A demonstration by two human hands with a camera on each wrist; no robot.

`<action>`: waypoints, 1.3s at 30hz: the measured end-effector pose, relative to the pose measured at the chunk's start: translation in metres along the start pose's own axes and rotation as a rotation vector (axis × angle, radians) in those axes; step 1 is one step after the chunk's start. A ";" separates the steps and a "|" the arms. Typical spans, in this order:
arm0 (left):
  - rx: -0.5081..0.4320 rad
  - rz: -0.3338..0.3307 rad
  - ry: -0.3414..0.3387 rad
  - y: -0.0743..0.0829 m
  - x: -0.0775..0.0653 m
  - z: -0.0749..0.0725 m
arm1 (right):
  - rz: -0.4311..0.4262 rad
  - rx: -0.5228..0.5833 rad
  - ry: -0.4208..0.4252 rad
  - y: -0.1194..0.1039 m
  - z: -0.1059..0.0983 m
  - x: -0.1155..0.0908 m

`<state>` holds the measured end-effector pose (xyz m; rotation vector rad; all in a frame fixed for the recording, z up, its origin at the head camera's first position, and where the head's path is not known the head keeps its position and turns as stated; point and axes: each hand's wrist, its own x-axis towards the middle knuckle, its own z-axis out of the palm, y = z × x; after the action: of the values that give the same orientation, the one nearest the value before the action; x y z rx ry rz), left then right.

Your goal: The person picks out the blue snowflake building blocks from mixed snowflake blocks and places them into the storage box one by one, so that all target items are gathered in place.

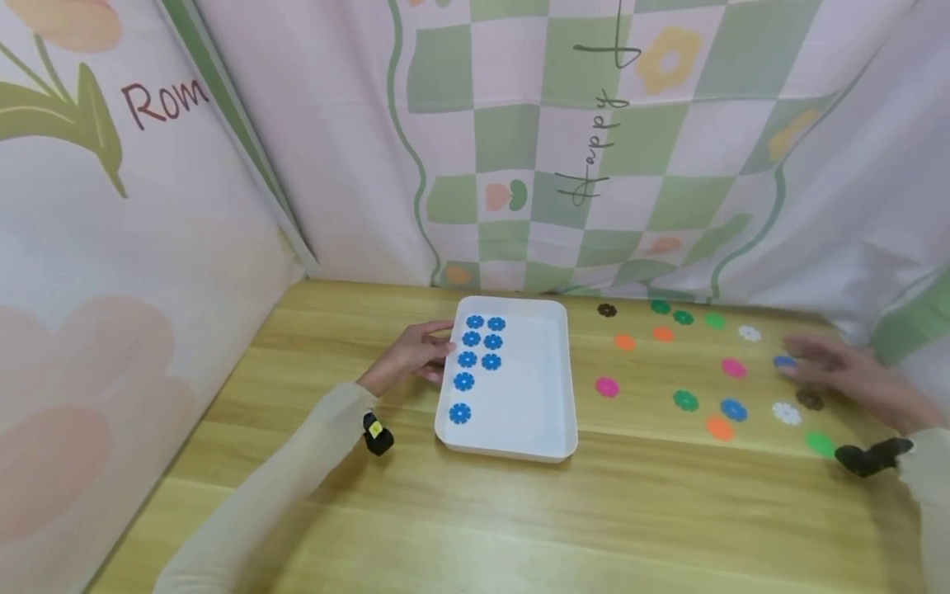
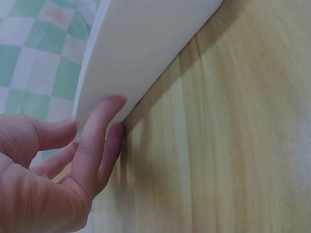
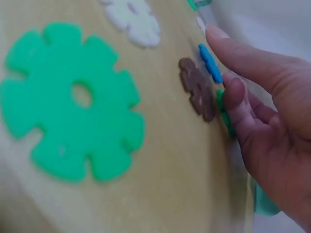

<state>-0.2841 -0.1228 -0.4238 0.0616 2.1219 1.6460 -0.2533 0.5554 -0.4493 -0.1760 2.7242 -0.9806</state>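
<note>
At the left long side of a white tray (image 1: 530, 412), my left hand (image 1: 416, 351) holds the rim. In the left wrist view, the fingers press against the tray's outer wall (image 2: 141, 43), the thumb at its edge. Several blue flower-shaped discs (image 1: 463, 381) lie in the tray's left half. My right hand (image 1: 839, 371) reaches over the loose discs at the far right. Its thumb and fingers stand apart around a blue disc (image 1: 783, 361). In the right wrist view, that blue disc (image 3: 210, 63) shows nearly edge-on by the fingertips, with a brown disc (image 3: 197, 90) beside it.
Right of the tray, discs in mixed colours are scattered on the wooden table, among them a pink disc (image 1: 607, 387), an orange disc (image 1: 719, 428) and a white disc (image 1: 787, 413). A light green disc (image 1: 820, 444) lies near the right wrist. A patterned curtain (image 1: 505, 140) hangs behind.
</note>
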 end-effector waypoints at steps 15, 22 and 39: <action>-0.012 -0.019 0.044 -0.002 -0.005 -0.004 | -0.112 0.188 0.045 -0.003 0.010 0.003; -0.006 -0.010 0.031 -0.005 -0.002 -0.002 | -0.120 0.208 0.084 -0.003 0.012 0.000; -0.015 0.014 -0.005 0.001 -0.003 0.002 | -0.102 -0.113 0.178 -0.012 0.008 0.003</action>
<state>-0.2811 -0.1218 -0.4224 0.0761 2.1099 1.6677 -0.2534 0.5414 -0.4481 -0.2617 2.9617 -0.9087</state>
